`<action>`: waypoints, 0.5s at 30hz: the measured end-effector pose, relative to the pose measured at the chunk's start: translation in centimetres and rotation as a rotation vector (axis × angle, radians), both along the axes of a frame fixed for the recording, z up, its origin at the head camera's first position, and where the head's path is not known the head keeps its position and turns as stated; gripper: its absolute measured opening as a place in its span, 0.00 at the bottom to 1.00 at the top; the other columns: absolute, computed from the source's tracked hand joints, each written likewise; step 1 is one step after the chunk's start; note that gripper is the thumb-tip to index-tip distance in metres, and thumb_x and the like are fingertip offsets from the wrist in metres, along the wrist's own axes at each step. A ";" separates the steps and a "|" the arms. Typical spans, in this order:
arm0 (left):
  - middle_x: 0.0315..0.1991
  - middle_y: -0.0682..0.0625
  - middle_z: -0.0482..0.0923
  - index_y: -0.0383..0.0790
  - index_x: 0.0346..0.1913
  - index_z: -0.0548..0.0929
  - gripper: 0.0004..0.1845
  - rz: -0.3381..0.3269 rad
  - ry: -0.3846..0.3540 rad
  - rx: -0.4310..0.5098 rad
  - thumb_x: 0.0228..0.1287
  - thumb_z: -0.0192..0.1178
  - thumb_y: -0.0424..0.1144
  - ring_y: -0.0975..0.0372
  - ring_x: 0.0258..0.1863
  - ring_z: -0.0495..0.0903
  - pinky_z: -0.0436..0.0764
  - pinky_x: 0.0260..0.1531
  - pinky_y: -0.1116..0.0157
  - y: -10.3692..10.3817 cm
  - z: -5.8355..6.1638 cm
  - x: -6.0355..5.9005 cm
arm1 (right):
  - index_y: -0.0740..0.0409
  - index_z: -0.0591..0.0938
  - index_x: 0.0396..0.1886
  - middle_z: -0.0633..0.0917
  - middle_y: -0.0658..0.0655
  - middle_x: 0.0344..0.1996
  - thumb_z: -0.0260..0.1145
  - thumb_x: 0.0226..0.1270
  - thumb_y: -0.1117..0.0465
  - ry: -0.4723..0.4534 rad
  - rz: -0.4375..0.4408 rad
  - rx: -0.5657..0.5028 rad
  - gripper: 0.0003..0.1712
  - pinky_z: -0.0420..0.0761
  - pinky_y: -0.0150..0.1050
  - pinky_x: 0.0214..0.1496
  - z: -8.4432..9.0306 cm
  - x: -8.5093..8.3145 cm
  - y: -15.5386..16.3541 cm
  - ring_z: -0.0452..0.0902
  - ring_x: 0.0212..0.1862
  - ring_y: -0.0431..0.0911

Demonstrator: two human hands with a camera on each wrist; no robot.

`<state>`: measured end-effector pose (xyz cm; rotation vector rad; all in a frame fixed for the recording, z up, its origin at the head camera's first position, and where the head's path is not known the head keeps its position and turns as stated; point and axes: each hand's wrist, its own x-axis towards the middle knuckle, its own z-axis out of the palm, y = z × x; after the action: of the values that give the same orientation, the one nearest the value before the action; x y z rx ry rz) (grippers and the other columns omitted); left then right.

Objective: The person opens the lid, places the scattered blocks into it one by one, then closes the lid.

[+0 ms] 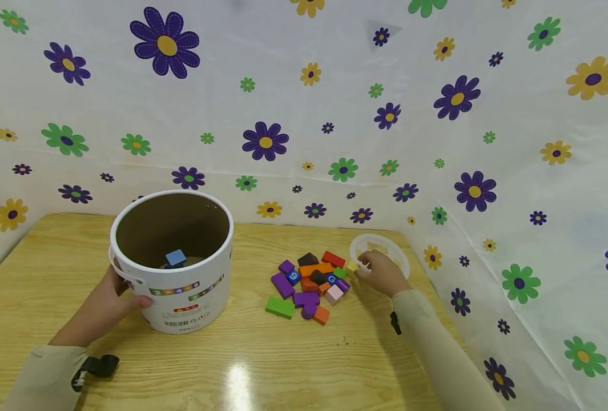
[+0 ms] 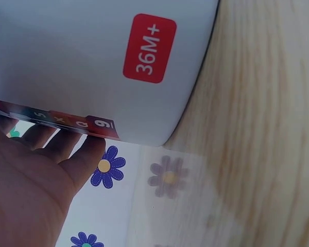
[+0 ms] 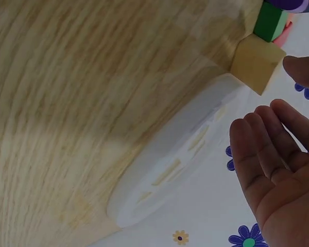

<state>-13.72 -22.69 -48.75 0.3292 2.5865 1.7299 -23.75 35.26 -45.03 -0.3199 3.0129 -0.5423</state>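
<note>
My left hand (image 1: pixel 111 299) holds the side of a white bucket (image 1: pixel 196 305), thumb on its front wall and fingers bent against the far side below the handle. Inside the bucket lies a light blue block (image 1: pixel 176 257), with other pieces partly hidden. My right hand (image 1: pixel 383 273) is at the right edge of a pile of coloured blocks, beside a plain yellow block (image 1: pixel 352 267). In the right wrist view, thumb and fingers stand apart near that block (image 3: pixel 256 63) and hold nothing. The pile includes a green block (image 1: pixel 280 307) and an orange bar (image 1: pixel 315 269).
A white round lid (image 1: pixel 403 261) lies on the wooden table (image 1: pixel 283 365) behind and under the right hand. Purple, red, brown, pink and numbered blue blocks make up the pile. Flower-printed sheeting (image 1: pixel 293 45) hangs at the back and along the right side.
</note>
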 end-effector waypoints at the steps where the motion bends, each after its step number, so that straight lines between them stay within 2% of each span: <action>1: 0.78 0.33 0.49 0.60 0.83 0.34 0.56 0.000 0.002 0.001 0.70 0.68 0.51 0.31 0.75 0.51 0.54 0.67 0.25 0.0 0.0 0.0 | 0.66 0.83 0.58 0.84 0.63 0.49 0.69 0.71 0.55 -0.001 -0.007 0.003 0.23 0.83 0.56 0.58 -0.2 0.0 0.0 0.82 0.51 0.57; 7: 0.78 0.34 0.51 0.57 0.83 0.36 0.55 -0.002 0.010 0.002 0.70 0.68 0.50 0.32 0.75 0.52 0.55 0.67 0.25 0.0 -0.2 0.0 | 0.65 0.84 0.53 0.85 0.61 0.46 0.70 0.70 0.57 0.005 -0.024 0.011 0.19 0.84 0.55 0.55 -0.8 0.0 0.2 0.82 0.48 0.56; 15: 0.78 0.35 0.50 0.62 0.83 0.35 0.56 -0.002 0.011 -0.006 0.70 0.68 0.51 0.32 0.75 0.52 0.56 0.67 0.25 -0.1 -0.1 0.0 | 0.64 0.85 0.51 0.86 0.61 0.45 0.69 0.70 0.57 0.011 -0.036 0.025 0.16 0.84 0.54 0.54 -1.2 0.1 0.0 0.83 0.47 0.55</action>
<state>-13.69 -22.76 -48.84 0.3419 2.5976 1.7251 -23.65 35.22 -46.24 -0.2685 3.0389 -0.5063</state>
